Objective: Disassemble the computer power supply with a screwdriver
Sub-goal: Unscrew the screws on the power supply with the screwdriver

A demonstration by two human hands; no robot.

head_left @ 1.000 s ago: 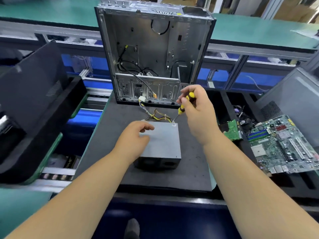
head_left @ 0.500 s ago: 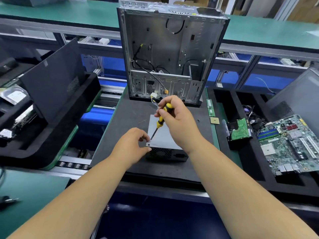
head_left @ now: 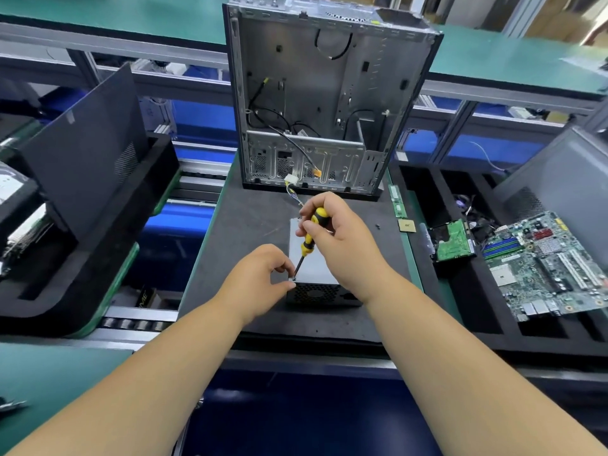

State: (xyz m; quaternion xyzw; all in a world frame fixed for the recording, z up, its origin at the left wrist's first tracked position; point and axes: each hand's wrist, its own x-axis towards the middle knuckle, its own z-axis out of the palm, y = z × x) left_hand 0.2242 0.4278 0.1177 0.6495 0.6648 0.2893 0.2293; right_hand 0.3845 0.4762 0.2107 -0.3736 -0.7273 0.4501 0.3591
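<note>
Right hand (head_left: 342, 238) wrapped round the yellow-and-black handle of one screwdriver (head_left: 309, 240), shaft tilted down and to the left, tip set on the near left corner of the power supply (head_left: 316, 271). Left hand (head_left: 260, 281) at that same corner, thumb and forefinger pinched close by the tip (whether they hold a screw, cannot tell).

One power supply, grey box, vented face toward the viewer, lying on the dark mat (head_left: 250, 232); its wire bundle (head_left: 294, 195) runs back to one white connector. One open computer case (head_left: 329, 93) stands upright at the mat's far edge, just behind.

Right of the mat: one small chip (head_left: 406, 225), one loose screw (head_left: 378, 226), one green drive board (head_left: 454, 241), one motherboard (head_left: 552, 264) in the black foam tray (head_left: 427, 192).

Bare mat left of the supply and along the near edge; right side crowded.
</note>
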